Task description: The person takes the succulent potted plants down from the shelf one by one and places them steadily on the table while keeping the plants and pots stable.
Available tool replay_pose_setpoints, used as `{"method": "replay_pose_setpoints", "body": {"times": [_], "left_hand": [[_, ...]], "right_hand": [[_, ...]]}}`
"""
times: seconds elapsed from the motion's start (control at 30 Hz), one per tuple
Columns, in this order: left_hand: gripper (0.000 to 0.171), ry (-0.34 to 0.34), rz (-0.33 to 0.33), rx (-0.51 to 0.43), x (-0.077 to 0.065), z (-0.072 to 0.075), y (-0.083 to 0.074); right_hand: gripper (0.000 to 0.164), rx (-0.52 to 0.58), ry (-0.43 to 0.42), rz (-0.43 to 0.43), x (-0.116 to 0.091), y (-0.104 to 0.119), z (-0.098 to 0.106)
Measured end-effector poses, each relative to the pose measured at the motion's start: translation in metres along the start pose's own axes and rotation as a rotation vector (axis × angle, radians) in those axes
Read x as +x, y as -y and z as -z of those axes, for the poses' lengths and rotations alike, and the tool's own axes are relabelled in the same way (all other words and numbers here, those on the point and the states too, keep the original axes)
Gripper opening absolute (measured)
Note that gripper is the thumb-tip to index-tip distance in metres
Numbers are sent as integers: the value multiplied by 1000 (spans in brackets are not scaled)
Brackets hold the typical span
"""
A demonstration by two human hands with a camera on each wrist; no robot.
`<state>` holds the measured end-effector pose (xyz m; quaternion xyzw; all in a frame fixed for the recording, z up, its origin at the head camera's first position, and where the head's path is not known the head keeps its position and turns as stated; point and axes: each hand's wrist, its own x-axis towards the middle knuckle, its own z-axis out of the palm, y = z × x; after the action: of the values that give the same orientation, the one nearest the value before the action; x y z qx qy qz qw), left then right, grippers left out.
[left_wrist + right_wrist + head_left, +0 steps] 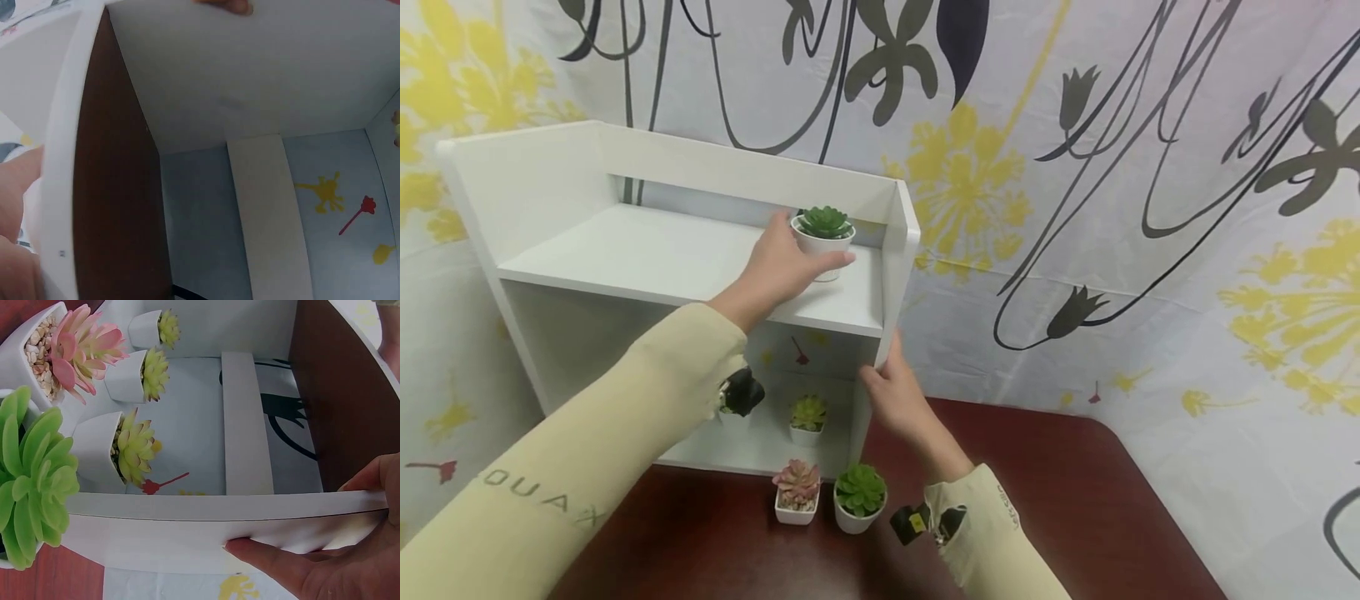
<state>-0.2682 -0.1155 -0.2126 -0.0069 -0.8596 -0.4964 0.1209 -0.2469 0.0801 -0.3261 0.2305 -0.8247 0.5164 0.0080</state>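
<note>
On the top board of a white desktop shelf (647, 242), near its right end, is a succulent (823, 225) with dark green leaves in a round white pot. My left hand (782, 262) holds this pot between thumb and fingers. The left wrist view catches part of that hand (15, 212) at the left edge, behind the board. My right hand (898, 396) grips the shelf's right side panel, thumb and fingers on opposite faces. In the right wrist view, the same hand (337, 562) wraps the panel's edge at lower right.
Inside the lower compartment stand small yellow-green succulents (808, 417) in white pots. A pink succulent (796, 487) and a bright green succulent (860, 492) stand in front of the shelf on the dark red table (1037, 483). A patterned cloth (1150, 250) hangs behind.
</note>
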Motion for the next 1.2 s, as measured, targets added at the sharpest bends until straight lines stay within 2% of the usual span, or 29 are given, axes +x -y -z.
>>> {"method": "replay_pose_setpoints", "body": {"times": [0.23,0.47,0.6,0.7,0.93,1.2], "left_hand": [[103,-32,13,-30,6,-4,3],[79,-68,1,-42,4,1,6],[75,-92,-4,-90,0,4,7],[71,-104,-36,-104,-3,5,8],[56,-148,-127,-30,-12,4,13],[58,-174,-191,-17,-24,7,18]], "right_hand": [[78,-1,2,-5,0,-2,-2],[77,-2,0,-21,2,-1,-3],[77,-7,6,-23,3,0,-3],[78,-10,4,-18,3,0,-3],[79,-5,3,-7,2,-1,-3],[75,-5,0,-15,3,-2,-2]]}}
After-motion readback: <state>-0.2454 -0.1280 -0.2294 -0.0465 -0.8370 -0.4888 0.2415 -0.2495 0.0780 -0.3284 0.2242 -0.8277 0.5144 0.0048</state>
